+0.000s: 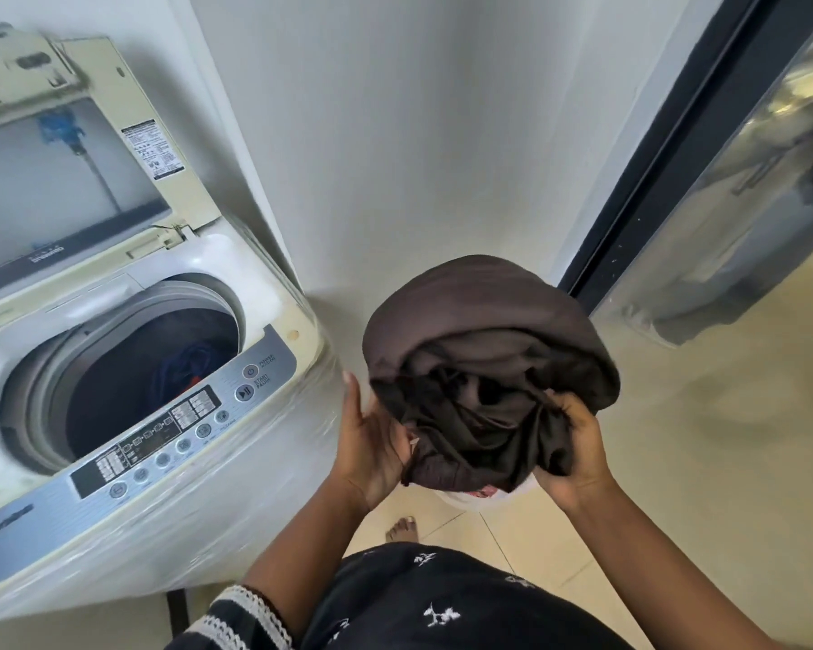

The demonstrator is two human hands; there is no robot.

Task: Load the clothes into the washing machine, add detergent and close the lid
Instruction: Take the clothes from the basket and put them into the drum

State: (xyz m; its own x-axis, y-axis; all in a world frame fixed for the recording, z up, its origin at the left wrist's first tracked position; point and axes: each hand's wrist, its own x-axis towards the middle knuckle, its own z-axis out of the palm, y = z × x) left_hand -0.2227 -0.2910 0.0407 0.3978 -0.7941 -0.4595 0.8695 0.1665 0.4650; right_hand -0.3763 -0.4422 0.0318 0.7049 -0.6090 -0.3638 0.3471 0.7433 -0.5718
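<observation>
Right hand (571, 443) clenches my brown bundle (489, 368), left hand (372, 443) cups it, fingers spread; best carried whole toward the drum (127, 368), lower left

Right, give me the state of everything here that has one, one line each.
Washing machine lid: open, raised upright.
Drum: partly loaded, blue clothes inside.
Brown bundle: off the floor, held beside the machine, not yet in.
Left hand: open, flat against the bundle.
Right hand: gripping the bundle.

Dark clothes bundle (484, 368) beside open washer (127, 368)
</observation>
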